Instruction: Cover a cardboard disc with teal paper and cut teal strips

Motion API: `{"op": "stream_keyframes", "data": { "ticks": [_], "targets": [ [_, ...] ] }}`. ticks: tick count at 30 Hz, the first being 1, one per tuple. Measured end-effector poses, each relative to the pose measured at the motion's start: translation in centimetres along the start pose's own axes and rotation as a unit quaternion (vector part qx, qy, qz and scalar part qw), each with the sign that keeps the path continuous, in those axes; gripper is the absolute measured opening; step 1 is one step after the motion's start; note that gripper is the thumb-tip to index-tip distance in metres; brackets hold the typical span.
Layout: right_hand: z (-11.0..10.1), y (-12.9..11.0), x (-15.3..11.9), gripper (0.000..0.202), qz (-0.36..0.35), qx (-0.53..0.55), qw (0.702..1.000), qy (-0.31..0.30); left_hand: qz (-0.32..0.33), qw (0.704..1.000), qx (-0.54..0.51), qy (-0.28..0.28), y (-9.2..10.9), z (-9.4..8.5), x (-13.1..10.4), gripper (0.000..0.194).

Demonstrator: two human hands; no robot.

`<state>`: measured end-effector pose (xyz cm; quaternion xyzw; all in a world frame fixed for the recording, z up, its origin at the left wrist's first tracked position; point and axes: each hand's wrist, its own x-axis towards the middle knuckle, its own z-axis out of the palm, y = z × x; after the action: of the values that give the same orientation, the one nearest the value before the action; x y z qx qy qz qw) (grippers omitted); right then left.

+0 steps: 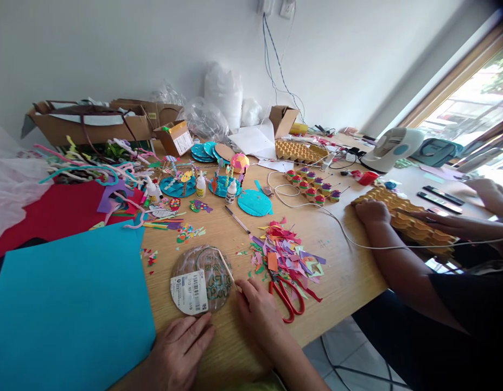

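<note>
A round brown disc (pixel 184 262) lies on the table before me. It has a glossy surface, a white barcode label (pixel 190 292) and green curly marks on its right half. My left hand (pixel 180 345) lies flat at the disc's near edge, fingers stretched out, fingertips touching or almost touching it. Between thumb and fingers my right hand (pixel 261 312) pinches a thin pale stick (pixel 224 263), whose far end reaches over the disc's upper right. Red-handled scissors (pixel 287 301) rest just right of that hand, against a heap of coloured paper scraps (pixel 286 250).
Blue sheets (pixel 72 309) cover the left side. Glue bottles (pixel 231 191), a pen (pixel 237 219) and a turquoise disc (pixel 255 202) stand or lie farther back. A white cable (pixel 341 220) crosses rightward. At right, another person's hands (pixel 373 212) hold a yellow egg tray (pixel 401 214).
</note>
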<state>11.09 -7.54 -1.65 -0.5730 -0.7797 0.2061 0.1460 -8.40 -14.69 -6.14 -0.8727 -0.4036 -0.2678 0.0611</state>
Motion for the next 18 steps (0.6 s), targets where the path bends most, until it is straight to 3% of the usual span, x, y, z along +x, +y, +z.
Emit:
{"op": "stream_keyframes", "data": {
  "ticks": [3,8,12,18],
  "targets": [
    [0.3,0.1,-0.2,0.019,0.0,0.038,0.999,0.019,0.0,1.0,-0.003,0.003,0.0,0.0,0.0,0.04],
    [0.5,-0.6,0.4,0.019,0.031,0.015,0.999,-0.02,0.009,1.0,-0.006,0.03,-0.2,0.3,0.0,0.039],
    [0.7,-1.4,1.3,0.019,0.036,-0.003,0.999,-0.034,0.006,1.0,-0.002,-0.003,-0.2,0.0,0.0,0.039],
    [0.7,-2.6,2.5,0.018,-0.037,-0.058,0.997,-0.04,0.017,1.0,-0.001,-0.017,-0.4,-0.4,0.1,0.038]
  ]
}}
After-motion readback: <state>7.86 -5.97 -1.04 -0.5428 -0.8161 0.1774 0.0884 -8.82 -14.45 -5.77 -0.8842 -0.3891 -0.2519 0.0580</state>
